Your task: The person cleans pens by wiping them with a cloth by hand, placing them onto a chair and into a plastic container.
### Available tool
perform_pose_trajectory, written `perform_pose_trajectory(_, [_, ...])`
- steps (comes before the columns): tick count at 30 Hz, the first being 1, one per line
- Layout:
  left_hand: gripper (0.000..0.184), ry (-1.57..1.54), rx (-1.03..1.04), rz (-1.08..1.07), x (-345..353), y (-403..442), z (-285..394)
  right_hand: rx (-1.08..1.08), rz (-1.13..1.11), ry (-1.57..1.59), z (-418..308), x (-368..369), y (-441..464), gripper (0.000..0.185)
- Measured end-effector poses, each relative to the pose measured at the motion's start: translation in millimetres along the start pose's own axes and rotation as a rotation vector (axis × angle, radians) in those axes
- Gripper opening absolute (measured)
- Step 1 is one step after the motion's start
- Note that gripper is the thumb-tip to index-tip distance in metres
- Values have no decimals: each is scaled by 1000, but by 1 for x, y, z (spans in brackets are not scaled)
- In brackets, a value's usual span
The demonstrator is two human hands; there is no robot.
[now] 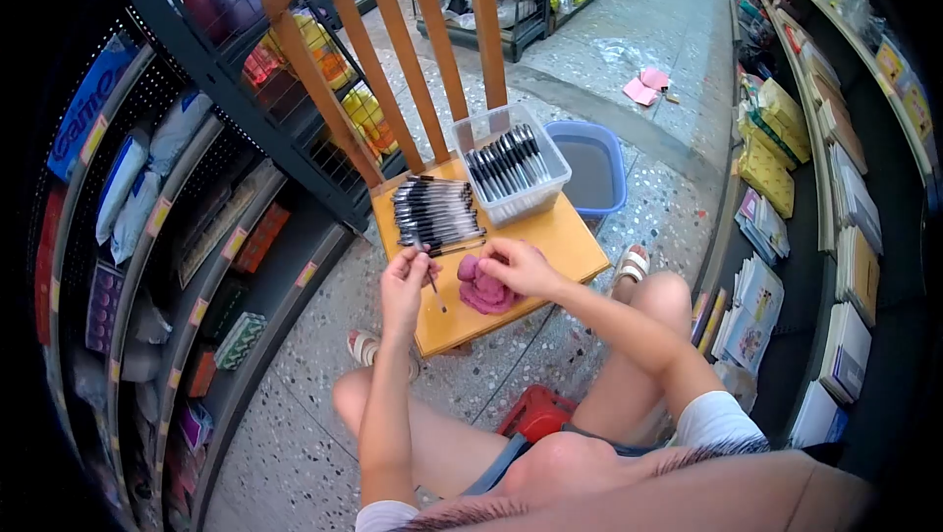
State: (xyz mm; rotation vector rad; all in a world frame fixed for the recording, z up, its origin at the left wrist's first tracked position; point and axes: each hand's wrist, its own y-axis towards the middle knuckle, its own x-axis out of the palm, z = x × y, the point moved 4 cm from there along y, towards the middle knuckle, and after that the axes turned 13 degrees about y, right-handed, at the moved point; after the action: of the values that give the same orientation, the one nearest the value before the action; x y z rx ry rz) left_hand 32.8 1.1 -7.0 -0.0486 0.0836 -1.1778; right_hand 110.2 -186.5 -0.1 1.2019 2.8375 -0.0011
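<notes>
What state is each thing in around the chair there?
Chair: upright
Box: open, holding pens
Boxed pens: leaning in a row
Loose pens: lying on seat
Cloth: crumpled
Left hand: pinching a pen
Held pen: slanted
Right hand: at the cloth, grip unclear
Bin: open-topped

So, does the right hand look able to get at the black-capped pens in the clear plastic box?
Likely yes: the right hand is near the box, whose top looks open, though that hand is at the crumpled pink cloth.
</notes>
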Motion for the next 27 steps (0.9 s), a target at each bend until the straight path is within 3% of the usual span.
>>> perform_pose_trajectory(1, [20,25,-17,-38,9,-5,1,-25,-38,345,18,1,7,10])
perform_pose_trajectory(2, [19,49,-39,-70,16,-12,0,-36,-53,470,23,-4,7,7])
perform_pose_trajectory(7, [18,-17,-65,-195,43,-23,-11,-129,22,701,-2,-12,0,10])
perform_pose_trajectory(14, [15,20,-4,-279,61,-30,-15,-267,-88,510,-10,-7,-8,12])
perform_pose_trajectory(16, [13,73,-8,-299,64,-33,-13,-331,13,90,-20,-9,-13,18])
perform_pose_trajectory(18, [14,194,16,-344,66,-34,-13,-278,97,-32,-27,-8,-17,21])
perform_pose_trajectory(21, [14,315,82,-310,68,-39,-10,-234,25,-14,-13,-5,-13,19])
perform_pose_trajectory(24, [15,298,77,-292,74,-41,-15,-15,-74,454,2,-7,-6,18])
perform_pose_trajectory(27, [15,263,97,-249,78,-38,-12,-43,-51,603,6,-8,2,14])
